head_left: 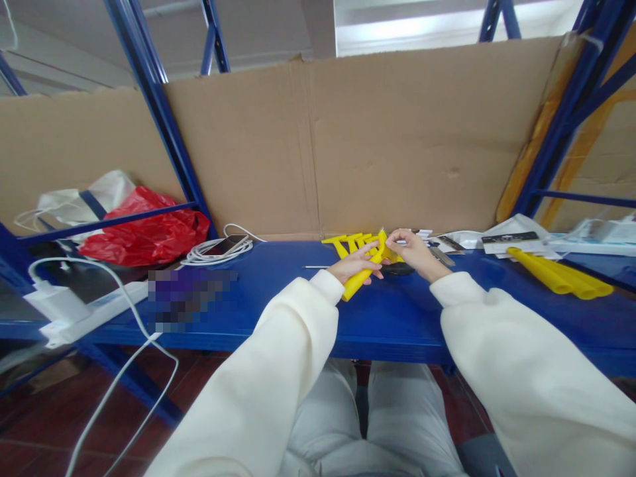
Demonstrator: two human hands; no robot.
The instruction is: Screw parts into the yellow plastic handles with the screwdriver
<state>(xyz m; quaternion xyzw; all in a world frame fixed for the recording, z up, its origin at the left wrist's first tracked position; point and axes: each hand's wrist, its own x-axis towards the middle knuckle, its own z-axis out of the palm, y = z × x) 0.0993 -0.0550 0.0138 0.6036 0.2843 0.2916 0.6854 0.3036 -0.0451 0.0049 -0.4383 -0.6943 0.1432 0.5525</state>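
My left hand (354, 265) is wrapped round a yellow tube-shaped handle (354, 285), which slants with its wide end toward me. Close to its narrow upper end, my right hand (408, 248) has thumb and forefinger pinched together; anything between them is too small to make out. Just behind my left hand, several yellow T-shaped handles (340, 245) lie in a row on the blue table (293, 311). A dark round object (399, 269) sits under my right hand, partly hidden. Left of my hands lies a thin metal rod (314, 267).
On the right rest several yellow tubes (561, 275) beside white packets (517, 232). A box-cutter-like tool (441, 256) lies near my right wrist. At left are a red plastic bag (149, 225), a coiled white cable (218, 252) and a power strip (94, 315). Cardboard (397, 139) walls the back.
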